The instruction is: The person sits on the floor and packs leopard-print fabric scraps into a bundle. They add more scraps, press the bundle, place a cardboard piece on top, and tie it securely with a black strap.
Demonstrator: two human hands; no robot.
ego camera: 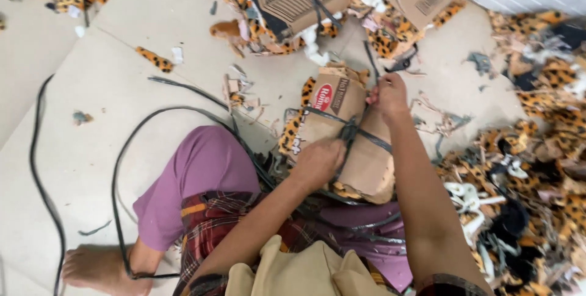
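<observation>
The cardboard-wrapped bundle (351, 140) lies on the person's lap above the floor (152, 39). The left hand (317, 162) pinches the dark strap (342, 126) at its knot; the right hand (387, 94) grips the top edge. If the strap slips, I think the leopard-print pieces (292, 131) can spill out.

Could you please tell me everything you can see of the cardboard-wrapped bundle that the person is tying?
The bundle is a block of leopard-print scraps faced with creased brown cardboard, torn at its near corner. It rests tilted on the person's lap, above the floor. A dark strap crosses it both ways and meets at a knot near the middle. The left hand presses beside the knot; the right hand grips the strap at the far edge.
</observation>
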